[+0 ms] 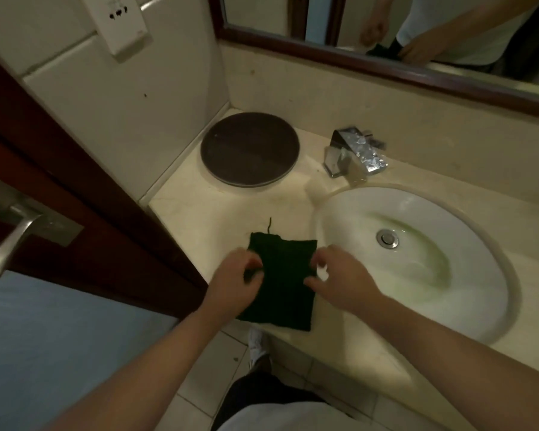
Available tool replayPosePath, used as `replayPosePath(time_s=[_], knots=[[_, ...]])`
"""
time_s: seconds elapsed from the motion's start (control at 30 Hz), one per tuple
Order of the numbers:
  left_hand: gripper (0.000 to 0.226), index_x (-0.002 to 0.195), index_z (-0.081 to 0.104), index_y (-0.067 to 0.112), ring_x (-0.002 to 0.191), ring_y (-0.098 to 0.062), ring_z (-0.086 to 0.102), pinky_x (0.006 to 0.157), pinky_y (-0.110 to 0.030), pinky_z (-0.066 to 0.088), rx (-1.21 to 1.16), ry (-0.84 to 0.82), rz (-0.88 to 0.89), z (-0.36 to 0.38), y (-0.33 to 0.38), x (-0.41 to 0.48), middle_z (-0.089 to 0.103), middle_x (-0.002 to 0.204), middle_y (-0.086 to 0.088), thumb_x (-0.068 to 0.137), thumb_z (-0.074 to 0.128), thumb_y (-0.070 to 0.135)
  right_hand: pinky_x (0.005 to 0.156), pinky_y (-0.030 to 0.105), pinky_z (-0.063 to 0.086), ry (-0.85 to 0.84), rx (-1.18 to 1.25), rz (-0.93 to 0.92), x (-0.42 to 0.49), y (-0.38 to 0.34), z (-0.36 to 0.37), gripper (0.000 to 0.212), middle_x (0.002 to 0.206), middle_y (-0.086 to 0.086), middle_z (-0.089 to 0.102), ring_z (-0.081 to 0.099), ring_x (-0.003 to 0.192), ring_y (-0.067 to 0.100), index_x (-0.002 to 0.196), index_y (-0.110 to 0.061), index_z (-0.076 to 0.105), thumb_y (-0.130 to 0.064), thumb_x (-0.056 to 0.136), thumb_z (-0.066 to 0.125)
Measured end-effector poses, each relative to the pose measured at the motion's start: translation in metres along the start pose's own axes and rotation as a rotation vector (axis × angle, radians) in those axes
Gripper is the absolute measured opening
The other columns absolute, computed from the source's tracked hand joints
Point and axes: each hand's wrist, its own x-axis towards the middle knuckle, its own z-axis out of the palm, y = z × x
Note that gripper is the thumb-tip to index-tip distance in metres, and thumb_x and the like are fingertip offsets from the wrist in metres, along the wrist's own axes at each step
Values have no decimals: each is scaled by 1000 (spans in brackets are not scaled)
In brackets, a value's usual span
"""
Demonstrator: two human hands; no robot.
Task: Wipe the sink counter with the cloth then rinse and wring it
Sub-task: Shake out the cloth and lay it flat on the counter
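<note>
Apparently the left hand (pixel 235 276) pinches the left edge of the cloth (pixel 282 275), its fingers curled on the fabric. The right hand (pixel 339 275) is at the opposite edge with the fingers bent over it. I cannot tell if it really grips or only touches.

The cloth is dark green and lies flat as a folded rectangle on the desk (pixel 199 206), just beside the sink (pixel 417 206), with its near edge at the front of the desk. One loose thread sticks out at the far corner.

I judge it to be light, soft and limp: it will sag and unfold if lifted by one corner, so it is better to take it by both side edges or to bunch it in one palm. When wet it will become heavier and drip. The tap (pixel 352 154) stands behind the sink.
</note>
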Motion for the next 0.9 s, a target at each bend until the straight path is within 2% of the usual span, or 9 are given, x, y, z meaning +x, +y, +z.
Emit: replayPosePath(time_s=[0.07, 0.13, 0.2, 0.33, 0.47, 0.57, 0.63, 0.77, 0.9], knots=[[19, 96, 62, 21, 90, -9, 51, 76, -25, 44, 134, -246, 194, 2, -15, -27, 56, 95, 5, 81, 65, 33, 80, 30, 47, -172, -114, -173, -19, -4, 11, 39, 105, -6, 51, 51, 97, 14, 107, -27, 57, -50, 77, 68], [34, 106, 63, 23, 100, -12, 51, 80, -30, 49, 313, -388, 279, 4, -34, -45, 57, 105, 4, 78, 66, 43, 80, 29, 44, -261, -244, -315, -31, -2, 26, 49, 109, -6, 49, 47, 100, 13, 112, -29, 55, -58, 74, 65], [34, 110, 63, 22, 105, -15, 50, 84, -30, 48, 410, -415, 344, 4, -40, -49, 58, 111, 0, 78, 66, 34, 82, 31, 42, -268, -336, -375, -37, 3, 39, 49, 113, -5, 48, 44, 102, 15, 117, -29, 53, -55, 76, 61], [27, 108, 68, 16, 99, -20, 60, 86, -34, 51, 445, -374, 357, -1, -32, -37, 67, 105, -3, 84, 56, 14, 80, 33, 42, -123, -315, -412, -36, 6, 39, 22, 106, -3, 60, 50, 100, 18, 107, -26, 61, -32, 88, 51], [26, 116, 63, 21, 100, -10, 60, 87, -21, 46, 97, -218, -21, -13, -11, -12, 65, 111, 5, 94, 51, 12, 76, 32, 48, -99, -48, -147, -24, 2, 18, 22, 95, 1, 65, 59, 90, 19, 111, -23, 62, -29, 94, 48], [23, 111, 63, 22, 98, -5, 57, 80, -7, 39, -5, -187, -102, -19, -2, 20, 63, 107, 10, 94, 53, 10, 73, 27, 43, -70, 192, 50, -1, -2, 0, 21, 91, -1, 62, 59, 85, 16, 109, -18, 66, -23, 96, 50], [20, 107, 61, 24, 91, 0, 57, 75, -5, 39, -41, -166, -122, -20, 2, 41, 62, 101, 12, 94, 54, 11, 73, 26, 41, -53, 247, 113, 17, -2, -8, 19, 89, 0, 65, 62, 85, 17, 103, -17, 67, -21, 95, 51], [17, 109, 59, 21, 85, -5, 56, 72, -13, 42, -11, -179, -200, -12, 0, 72, 61, 99, 7, 95, 54, 14, 74, 29, 44, -47, 310, 250, 48, 3, -10, 19, 86, 5, 66, 65, 88, 24, 92, -12, 68, -21, 94, 52], [37, 126, 53, 18, 107, -15, 51, 92, -29, 46, 99, -175, -209, -2, -11, 80, 52, 122, -2, 91, 60, 29, 79, 29, 40, -36, 368, 401, 57, 10, -1, 35, 100, 3, 61, 59, 97, 21, 108, -12, 60, -41, 90, 60]])
